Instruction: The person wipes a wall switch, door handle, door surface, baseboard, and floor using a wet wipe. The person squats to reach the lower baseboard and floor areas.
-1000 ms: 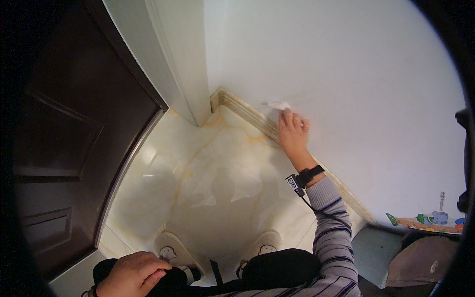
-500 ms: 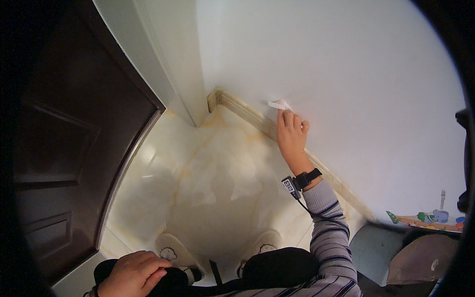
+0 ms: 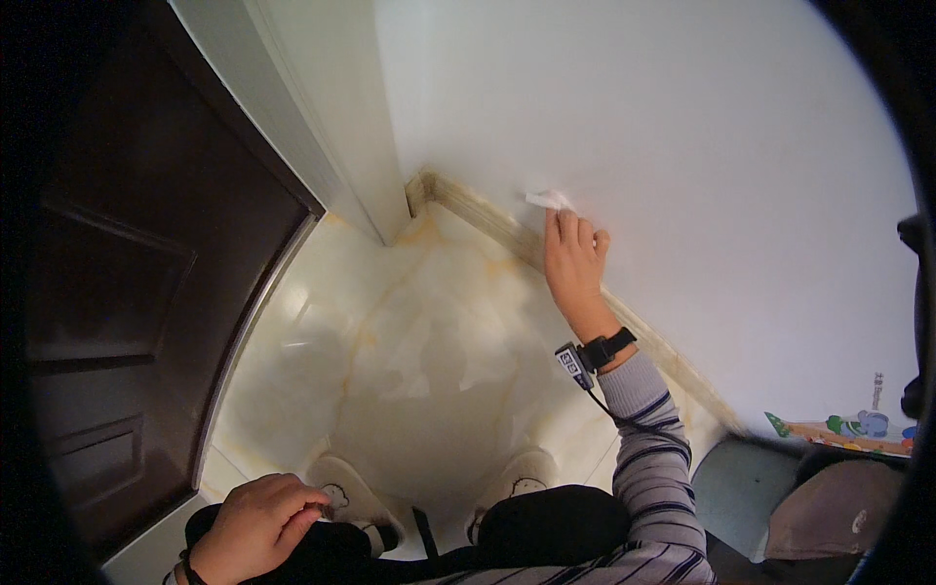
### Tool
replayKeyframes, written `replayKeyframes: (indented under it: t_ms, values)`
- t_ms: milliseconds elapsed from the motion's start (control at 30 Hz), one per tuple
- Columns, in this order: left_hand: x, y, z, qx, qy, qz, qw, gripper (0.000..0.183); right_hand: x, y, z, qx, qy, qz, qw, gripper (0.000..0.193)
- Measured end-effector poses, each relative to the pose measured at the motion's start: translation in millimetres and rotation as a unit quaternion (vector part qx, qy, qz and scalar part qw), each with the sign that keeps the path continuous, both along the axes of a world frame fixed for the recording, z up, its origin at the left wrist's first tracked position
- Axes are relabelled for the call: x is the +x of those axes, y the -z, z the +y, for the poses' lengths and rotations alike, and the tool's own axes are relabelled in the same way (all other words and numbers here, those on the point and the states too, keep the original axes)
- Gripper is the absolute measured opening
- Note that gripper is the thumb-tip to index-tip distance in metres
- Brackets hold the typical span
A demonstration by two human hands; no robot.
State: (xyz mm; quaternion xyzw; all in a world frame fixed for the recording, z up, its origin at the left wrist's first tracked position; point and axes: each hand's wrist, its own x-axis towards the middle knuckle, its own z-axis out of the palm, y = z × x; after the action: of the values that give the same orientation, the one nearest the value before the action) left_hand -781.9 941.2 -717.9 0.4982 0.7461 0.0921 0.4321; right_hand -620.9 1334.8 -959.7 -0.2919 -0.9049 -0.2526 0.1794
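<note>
My right hand [image 3: 575, 255] is raised to the white wall [image 3: 702, 175], a little above the skirting board [image 3: 487, 213]. Its fingers press a crumpled white tissue [image 3: 548, 199] against the wall surface; part of the tissue sticks out past the fingertips. My left hand [image 3: 261, 522] rests low over my left knee, with the fingers curled in and the thumb close to them. Whatever lies between those fingertips, if anything, is too small to make out.
A dark brown panelled door [image 3: 127, 283] stands at the left, beside a pale door frame [image 3: 322, 127]. My slippers [image 3: 356, 502] stand on glossy marbled tiles [image 3: 419, 322]. Shoes [image 3: 746, 492] sit at lower right, below a cartoon sticker [image 3: 858, 429]. A cable hangs from my right wristband [image 3: 606, 348].
My right hand has shifted slightly upward along the wall with the tissue. The left hand has risen a little and its fingers have curled in more.
</note>
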Motion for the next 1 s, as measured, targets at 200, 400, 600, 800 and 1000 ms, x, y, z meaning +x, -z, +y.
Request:
replayKeyframes:
  t_ms: [200, 400, 600, 800, 1000]
  values:
    - [4.5, 1.4, 0.8, -0.014, -0.02, -0.003, 1.0, 0.014, 0.3, -1.2, 1.2, -0.012, 0.006, -0.003, 1.0, 0.041]
    - [2.6, 2.2, 5.9, -0.015, -0.043, -0.014, 0.999, 0.012, 2.3, 5.7, 5.9, -0.034, -0.026, 0.033, 0.999, 0.039]
    - [-22.2, 28.5, 4.3, 0.027, -0.158, -0.005, 0.987, 0.017, 15.6, 3.7, 18.8, -0.131, 0.05, 0.013, 0.99, 0.03]
    - [-47.3, 66.6, 22.9, 0.104, -0.235, -0.143, 0.956, 0.013, 36.8, -0.5, 26.2, -0.02, 0.056, -0.038, 0.998, 0.047]
    - [-45.9, 65.3, 45.9, 0.093, -0.199, -0.083, 0.972, 0.016, 33.6, 0.4, 30.8, -0.134, 0.041, -0.008, 0.99, 0.039]
